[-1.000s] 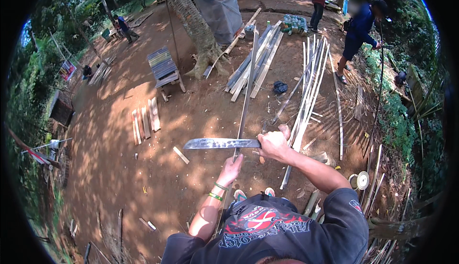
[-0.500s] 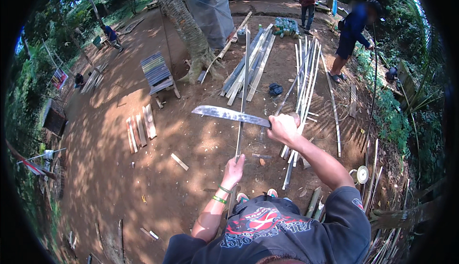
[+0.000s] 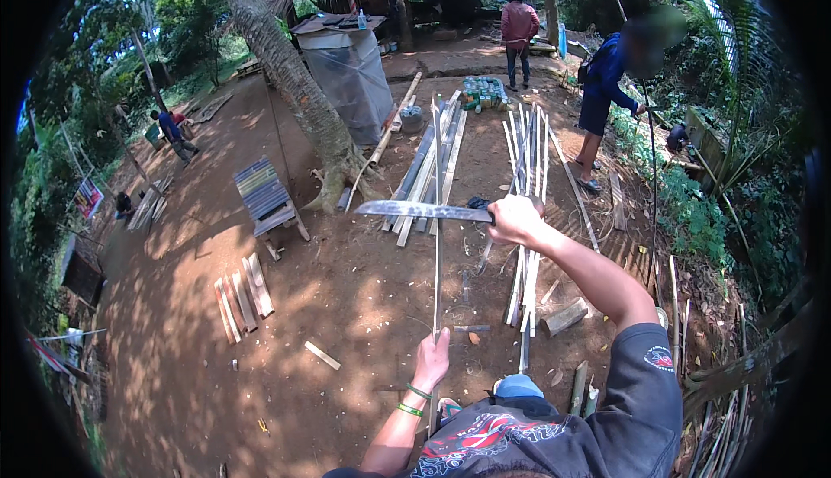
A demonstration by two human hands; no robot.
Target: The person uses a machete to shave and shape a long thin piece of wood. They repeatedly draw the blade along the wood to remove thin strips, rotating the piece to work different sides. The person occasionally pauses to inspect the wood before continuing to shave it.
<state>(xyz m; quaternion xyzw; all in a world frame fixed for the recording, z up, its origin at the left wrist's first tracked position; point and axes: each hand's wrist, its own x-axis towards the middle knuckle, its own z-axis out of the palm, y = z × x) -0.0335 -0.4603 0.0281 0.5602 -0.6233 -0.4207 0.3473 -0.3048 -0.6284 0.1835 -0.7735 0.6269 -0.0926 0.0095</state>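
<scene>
My left hand (image 3: 431, 359) grips a long thin bamboo strip (image 3: 437, 244) that runs straight away from me over the bare dirt. My right hand (image 3: 512, 220) is raised on an outstretched arm and holds the handle of a long knife (image 3: 421, 210). The blade lies level, points left and crosses the strip at about its middle. Green bands sit on my left wrist.
Bundles of split bamboo strips (image 3: 528, 184) and planks (image 3: 424, 171) lie ahead. A palm trunk (image 3: 290, 80), a small wooden bench (image 3: 264, 197), short boards (image 3: 242, 295) and a tarp-covered tank (image 3: 351, 71) stand left of them. Two people (image 3: 606, 89) stand at the back right, others far left.
My right hand has slid the knife farther away along the strip while my left hand kept its grip.
</scene>
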